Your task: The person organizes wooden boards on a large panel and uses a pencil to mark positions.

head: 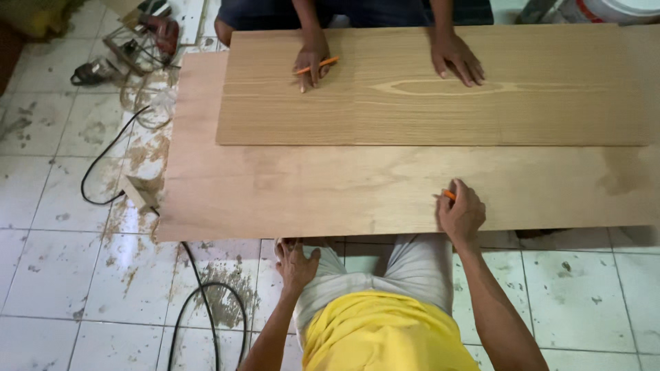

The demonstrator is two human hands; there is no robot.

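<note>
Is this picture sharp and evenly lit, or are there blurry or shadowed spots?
Head view: soft, even light, with no glare on the wood panel or the larger sheet; only faint shadows under the right hand with its orange pencil; the left hand looks slightly soft; the tiled floor bends a little near the edges.

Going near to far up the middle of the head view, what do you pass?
Yellow shirt → right hand holding an orange pencil → big plywood sheet → lighter board on top → other person's hands.
</note>
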